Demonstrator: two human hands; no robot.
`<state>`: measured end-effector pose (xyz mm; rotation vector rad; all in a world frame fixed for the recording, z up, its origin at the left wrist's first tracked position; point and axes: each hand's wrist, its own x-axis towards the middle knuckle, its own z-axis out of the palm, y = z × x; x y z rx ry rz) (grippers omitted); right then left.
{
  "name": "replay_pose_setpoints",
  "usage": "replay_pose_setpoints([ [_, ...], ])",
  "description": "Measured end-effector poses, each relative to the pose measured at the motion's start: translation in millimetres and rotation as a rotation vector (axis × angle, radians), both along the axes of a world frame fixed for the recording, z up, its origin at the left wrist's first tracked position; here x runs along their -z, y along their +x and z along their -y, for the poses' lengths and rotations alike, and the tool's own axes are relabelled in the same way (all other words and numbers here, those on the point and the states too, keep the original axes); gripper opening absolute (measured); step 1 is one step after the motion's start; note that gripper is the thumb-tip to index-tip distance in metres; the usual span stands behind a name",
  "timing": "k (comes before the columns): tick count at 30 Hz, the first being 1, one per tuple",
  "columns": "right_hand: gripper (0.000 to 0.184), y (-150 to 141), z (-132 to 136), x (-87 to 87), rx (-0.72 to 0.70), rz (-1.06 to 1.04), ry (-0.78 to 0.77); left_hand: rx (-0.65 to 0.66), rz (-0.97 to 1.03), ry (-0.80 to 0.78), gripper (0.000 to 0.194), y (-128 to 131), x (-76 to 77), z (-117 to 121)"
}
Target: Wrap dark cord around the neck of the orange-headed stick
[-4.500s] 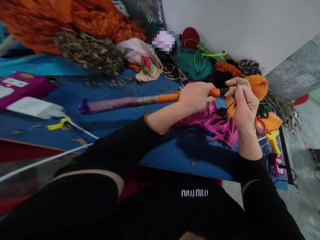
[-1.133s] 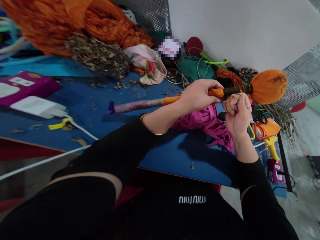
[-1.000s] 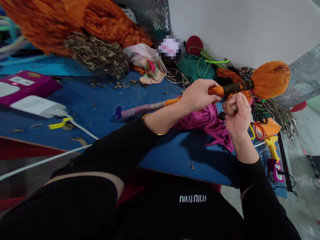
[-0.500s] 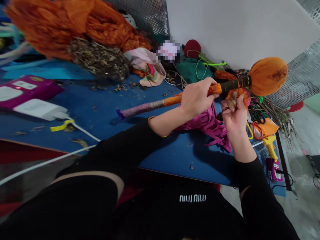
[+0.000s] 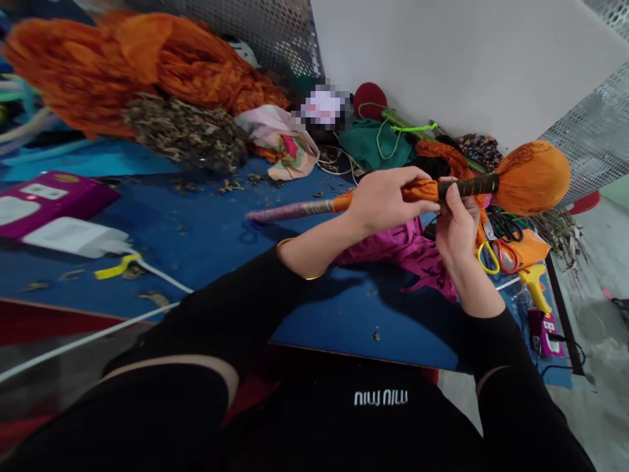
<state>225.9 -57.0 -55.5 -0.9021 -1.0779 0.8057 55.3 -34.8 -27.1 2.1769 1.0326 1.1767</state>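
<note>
Above the table lies a long stick (image 5: 314, 207) wrapped in purple, grey and orange cloth, with a round orange cloth-covered head (image 5: 534, 177) at its right end. A dark brown band (image 5: 469, 187) winds around the neck below that head. My left hand (image 5: 386, 198) is closed around the orange part of the shaft. At the dark band, my right hand (image 5: 457, 216) has its thumb pressed on the stick, its other fingers partly hidden behind. Beneath both hands, magenta cloth (image 5: 393, 252) lies crumpled on the blue table (image 5: 334, 314).
Orange fabric (image 5: 196, 65) and a dried plant bundle (image 5: 184, 134) fill the back left. A purple power strip (image 5: 93, 196) with a white adapter (image 5: 73, 235) sits at left. Yellow-handled scissors (image 5: 488, 257) and a yellow glue gun (image 5: 535, 288) lie at right; a white cable (image 5: 88, 339) crosses the front left.
My right hand has risen from below the stick to grip it at the dark band. The head end has dropped slightly and the stick has turned, showing another side.
</note>
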Motion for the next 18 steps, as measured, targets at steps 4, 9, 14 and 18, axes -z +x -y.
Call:
replay_pose_setpoints([
  [4, 0.041, -5.6, 6.0, -7.1, 0.016, -0.014, 0.005, 0.068, 0.197, -0.1, 0.024, -10.0, -12.6, -7.0],
  [9, 0.039, -14.1, 11.1, -9.8, 0.01, -0.042, 0.008, 0.014, 0.16, -0.086, 0.017, -12.3, -8.6, -13.9],
  [14, 0.037, -16.7, 13.4, -8.6, -0.001, -0.008, 0.042, -0.157, 0.195, 0.002, 0.016, -20.5, -16.7, -9.3],
  [18, 0.045, -14.7, 12.9, -8.5, 0.001, 0.03, 0.011, -0.049, 0.065, 0.047, 0.02, -27.6, -29.8, -0.4],
])
